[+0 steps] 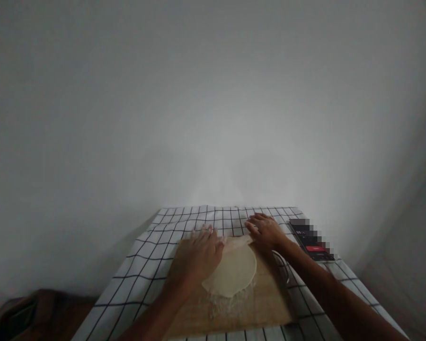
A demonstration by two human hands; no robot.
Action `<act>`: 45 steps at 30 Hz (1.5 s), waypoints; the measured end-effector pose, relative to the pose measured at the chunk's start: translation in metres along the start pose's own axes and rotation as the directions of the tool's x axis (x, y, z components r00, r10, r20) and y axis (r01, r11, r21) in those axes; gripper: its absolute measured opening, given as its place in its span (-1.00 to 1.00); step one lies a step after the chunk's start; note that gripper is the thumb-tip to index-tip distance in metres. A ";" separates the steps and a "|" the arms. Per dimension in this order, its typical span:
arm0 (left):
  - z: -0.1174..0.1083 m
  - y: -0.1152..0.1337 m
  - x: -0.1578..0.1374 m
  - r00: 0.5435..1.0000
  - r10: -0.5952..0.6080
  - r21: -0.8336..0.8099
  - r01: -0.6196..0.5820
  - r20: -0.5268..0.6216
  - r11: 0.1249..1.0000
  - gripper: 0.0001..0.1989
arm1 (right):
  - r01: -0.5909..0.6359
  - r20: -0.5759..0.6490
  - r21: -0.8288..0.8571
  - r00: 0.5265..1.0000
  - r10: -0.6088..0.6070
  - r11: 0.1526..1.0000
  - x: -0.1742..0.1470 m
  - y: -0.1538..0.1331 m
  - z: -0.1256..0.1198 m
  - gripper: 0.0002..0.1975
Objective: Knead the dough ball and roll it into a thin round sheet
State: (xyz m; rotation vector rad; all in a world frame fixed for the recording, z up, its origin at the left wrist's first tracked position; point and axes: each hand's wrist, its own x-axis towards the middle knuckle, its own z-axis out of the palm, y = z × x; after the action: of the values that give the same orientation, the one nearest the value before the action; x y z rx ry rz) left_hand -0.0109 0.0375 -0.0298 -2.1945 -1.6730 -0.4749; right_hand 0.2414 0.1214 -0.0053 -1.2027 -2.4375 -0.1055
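Note:
A thin round sheet of dough [232, 272] lies on a wooden board [270, 303], with loose flour scattered along its near edge. Across its far edge is a pale, slim bar [237, 243] that looks like a floured rolling pin; blur and my hands hide its ends. My left hand [206, 248] is over the left end of this bar, fingers spread and smeared by motion. At the right end, my right hand [264, 230] reaches forward with its fingers stretched out and palm down. Neither hand is visibly wrapped around the bar.
A white cloth with black grid lines [138, 274] covers the table. To the right lies a dark flat item with a red patch [315, 248], partly pixelated. A curved metal loop [282, 266] shows beside the board. The wall [213, 118] rises behind; brown furniture [39, 308] stands lower left.

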 end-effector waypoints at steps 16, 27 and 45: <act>-0.003 0.011 -0.007 0.993 0.087 -0.104 -0.096 -0.085 0.990 -0.57 | 0.062 0.005 0.076 0.998 -0.063 0.995 -0.021 0.008 0.008 -0.59; -0.049 0.029 -0.055 0.956 0.280 -0.009 -0.282 -0.092 0.959 -0.44 | -0.038 -0.110 0.230 0.992 0.065 0.972 -0.132 -0.040 -0.015 -0.56; 0.010 0.010 0.028 1.000 0.022 -0.025 -0.022 -0.018 0.999 -0.61 | -0.093 0.055 0.018 0.994 0.092 0.995 0.001 0.004 0.005 -0.56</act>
State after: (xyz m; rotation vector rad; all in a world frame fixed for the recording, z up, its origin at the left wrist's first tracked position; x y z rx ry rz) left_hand 0.0065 0.0630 -0.0264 -2.2176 -1.6407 -0.5115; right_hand 0.2425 0.1265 -0.0096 -1.3237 -2.4180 -0.0210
